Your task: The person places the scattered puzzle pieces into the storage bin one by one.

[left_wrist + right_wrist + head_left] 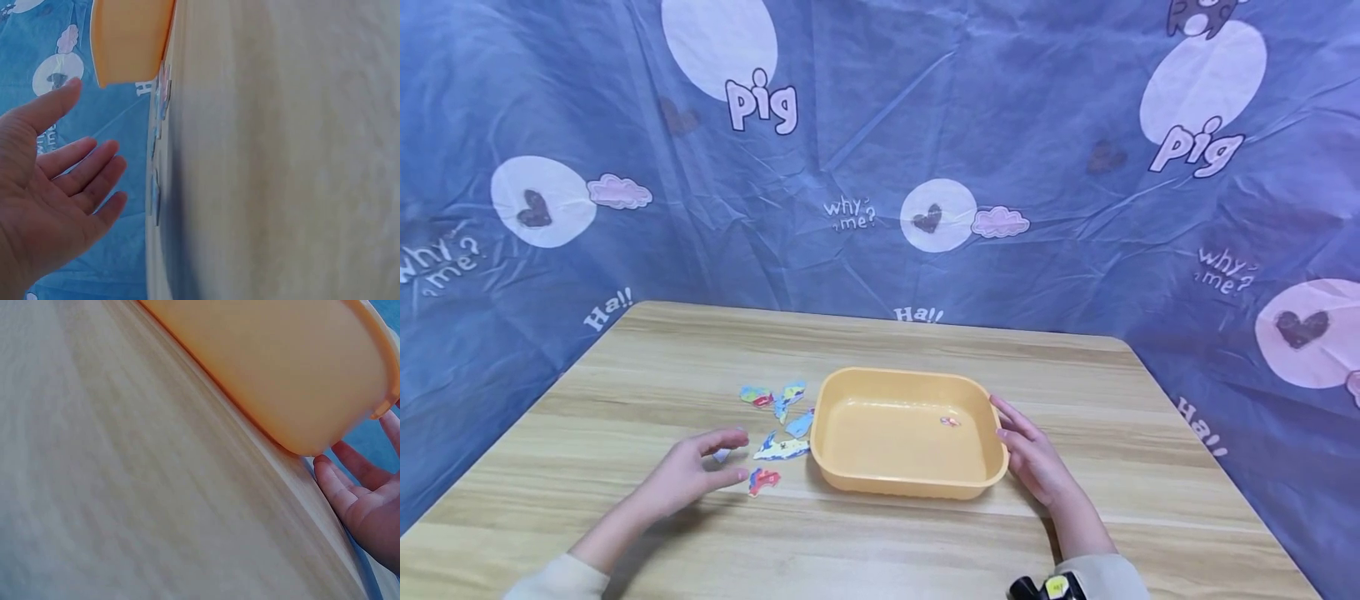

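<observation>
Nearest the camera, a dark wrist device point(1057, 587) sits by the right sleeve point(1105, 575), between four and five o'clock on a dial laid over the yellow tray point(880, 442), twelve pointing away from the person. This tray stands on the table point(925, 542), a small printed piece point(951, 422) on its floor, right of centre. At three o'clock the right hand point(1037, 467) rests its fingers against the rim and outer wall, not wrapped round it. Well apart, between eight and nine, the left hand point(685, 475) has thumb and fingers parted and holds nothing; a pale piece point(722, 455) shows in their gap.

Nearby lie a red-and-blue piece point(763, 481) at half past eight and a white-and-blue piece point(781, 447) at nine, close against the tray. Such thin pieces probably lift best pinched by an edge, the right hand bracing the tray.

Its nine o'clock wall is the edge to clear; wood stretches toward six and twelve, ending at blue cloth point(760, 208) beyond.
</observation>
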Tool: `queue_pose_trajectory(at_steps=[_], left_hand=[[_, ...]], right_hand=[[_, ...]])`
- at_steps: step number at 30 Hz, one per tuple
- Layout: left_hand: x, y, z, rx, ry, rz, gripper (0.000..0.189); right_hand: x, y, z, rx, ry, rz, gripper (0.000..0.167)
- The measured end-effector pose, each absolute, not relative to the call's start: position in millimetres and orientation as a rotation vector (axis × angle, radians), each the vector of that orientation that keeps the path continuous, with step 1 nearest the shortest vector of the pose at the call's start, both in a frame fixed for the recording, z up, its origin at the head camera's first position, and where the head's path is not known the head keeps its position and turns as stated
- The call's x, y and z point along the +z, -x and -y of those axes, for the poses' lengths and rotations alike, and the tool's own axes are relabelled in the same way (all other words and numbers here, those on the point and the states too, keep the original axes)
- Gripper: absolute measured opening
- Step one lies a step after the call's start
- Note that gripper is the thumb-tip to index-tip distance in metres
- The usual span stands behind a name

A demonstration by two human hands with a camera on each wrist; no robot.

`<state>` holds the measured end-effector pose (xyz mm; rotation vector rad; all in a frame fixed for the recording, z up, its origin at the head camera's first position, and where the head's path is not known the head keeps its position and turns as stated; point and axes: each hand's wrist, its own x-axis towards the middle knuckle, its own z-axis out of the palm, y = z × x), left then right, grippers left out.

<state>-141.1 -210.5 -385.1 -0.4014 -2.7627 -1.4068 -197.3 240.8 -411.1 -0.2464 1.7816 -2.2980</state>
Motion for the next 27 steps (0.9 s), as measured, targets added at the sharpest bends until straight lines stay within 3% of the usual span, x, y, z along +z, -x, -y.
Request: queue_pose_trajectory(at_steps=[11,27], left_hand=[[-396.8,141.9,208.0,-1.340,0.459,2.882,0.055],[-413.9,145.5,209.3,-1.241,0.588,2.805,0.051]], right_hand=[[-410.6,197.3,-240.3,-2.296,0.239,-1.777,0.054],[-408.8,197.0,-239.8,-2.288,0.246,-1.781,0.055]])
